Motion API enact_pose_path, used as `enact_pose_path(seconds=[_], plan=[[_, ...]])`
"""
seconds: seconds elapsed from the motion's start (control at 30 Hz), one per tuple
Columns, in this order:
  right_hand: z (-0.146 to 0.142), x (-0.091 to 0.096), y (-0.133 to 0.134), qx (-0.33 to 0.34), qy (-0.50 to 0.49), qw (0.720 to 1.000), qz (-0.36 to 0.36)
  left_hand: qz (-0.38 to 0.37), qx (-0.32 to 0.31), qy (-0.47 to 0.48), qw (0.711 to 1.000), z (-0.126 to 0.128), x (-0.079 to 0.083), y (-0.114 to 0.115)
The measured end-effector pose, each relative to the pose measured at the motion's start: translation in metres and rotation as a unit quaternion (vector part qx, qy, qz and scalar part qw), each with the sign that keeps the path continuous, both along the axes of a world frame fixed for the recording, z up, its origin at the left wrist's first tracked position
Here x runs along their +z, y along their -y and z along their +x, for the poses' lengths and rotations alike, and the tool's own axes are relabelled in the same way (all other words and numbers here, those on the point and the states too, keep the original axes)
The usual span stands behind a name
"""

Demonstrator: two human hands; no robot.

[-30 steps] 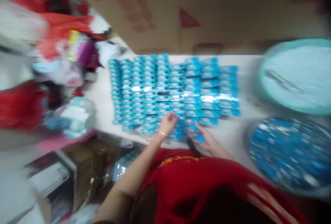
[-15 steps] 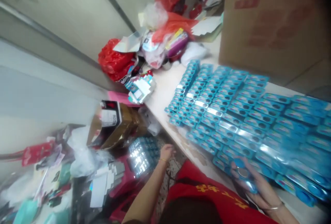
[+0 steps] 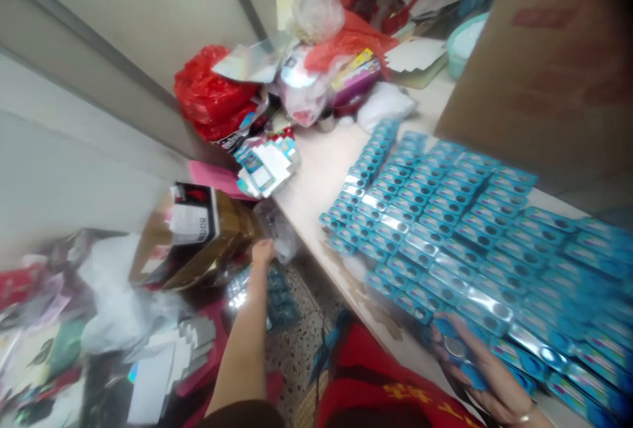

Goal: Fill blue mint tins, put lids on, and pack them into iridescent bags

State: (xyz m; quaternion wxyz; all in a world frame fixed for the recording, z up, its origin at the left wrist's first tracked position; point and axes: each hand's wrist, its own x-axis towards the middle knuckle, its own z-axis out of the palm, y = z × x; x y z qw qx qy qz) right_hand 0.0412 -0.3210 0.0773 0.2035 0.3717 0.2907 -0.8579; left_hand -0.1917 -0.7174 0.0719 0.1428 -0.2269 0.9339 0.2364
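Observation:
My right hand (image 3: pixel 469 362) is closed around a small blue item with a round silver disc (image 3: pixel 453 347), at the near edge of the rows of blue packs. Those blue packs (image 3: pixel 435 217) lie in tight rows across the white table, each with a dark round spot. Off the table to the left, my left hand (image 3: pixel 262 251) is raised with its fingers curled; whether anything is in them is hidden. Below that hand and partly behind the forearm is a plastic-wrapped stack of blue packs (image 3: pixel 283 299), low over the floor.
A large cardboard carton (image 3: pixel 539 78) stands behind the packs. An open brown box (image 3: pixel 222 223) sits left of the table edge. Red bags (image 3: pixel 212 95), white cards (image 3: pixel 270 167) and a purple box (image 3: pixel 356 82) crowd the table's far end. Loose cards (image 3: pixel 163 368) lie lower left.
My left hand has moved up and left, from beside the wrapped stack to near the brown box. The view has shifted. My right hand keeps hold of the blue item.

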Motion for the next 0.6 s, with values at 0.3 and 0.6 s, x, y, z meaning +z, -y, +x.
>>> enact_pose_path(seconds=[0.3,0.6], plan=[[-0.012,-0.006,0.000,-0.048,-0.033,0.998,-0.005,0.462,-0.354,0.145,0.800,0.111,0.004,-0.246],[0.058,-0.026,-0.046,-0.176,-0.013,0.983,-0.050,0.373,-0.377,0.162,0.832,0.149,-0.042,-0.346]])
